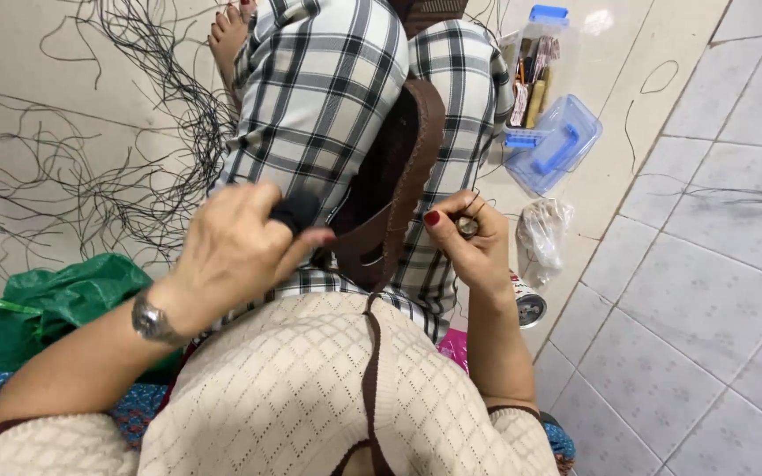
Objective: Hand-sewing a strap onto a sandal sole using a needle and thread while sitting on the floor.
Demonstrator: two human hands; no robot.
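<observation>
A dark brown leather piece (407, 176), curved like a shoe upper or bag edge, rests on my lap between my plaid-trousered legs (328, 79). My left hand (235, 247) grips its near edge, with a black cover on one finger. My right hand (469, 238) pinches a small tool or needle with dark thread at the piece's right edge. A watch (152, 322) sits on my left wrist.
Many loose black threads (90, 167) lie scattered on the floor at left. A green plastic bag (55, 300) sits at my left side. A clear box with a blue lid (550, 145), a tool-filled container (535, 70), a plastic bag (541, 231) and a small can (526, 304) stand at right on the tiles.
</observation>
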